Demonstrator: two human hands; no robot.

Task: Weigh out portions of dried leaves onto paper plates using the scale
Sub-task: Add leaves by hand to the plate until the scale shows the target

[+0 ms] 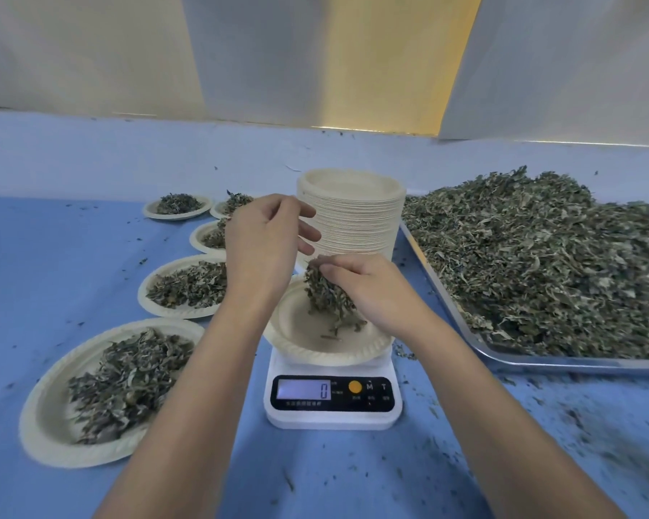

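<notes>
Right hand (368, 290): clamped on your leaves (325, 297) above the plate (308, 350), portioning
Left hand (263, 237): fingers slack, empty
Scale (334, 417): release, then read it

plate stack (356, 219) just behind scale (334, 417), heaped tray (540, 363) close right, filled plates (53, 425) lining left, free tabletop (53, 275) in front

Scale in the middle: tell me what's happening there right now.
A person's right hand holds a clump of dried leaves over the paper plate on the scale, whose display reads 0. The left hand hovers above, holding nothing. Filled plates lie to the left; the heaped tray sits on the right.
</notes>
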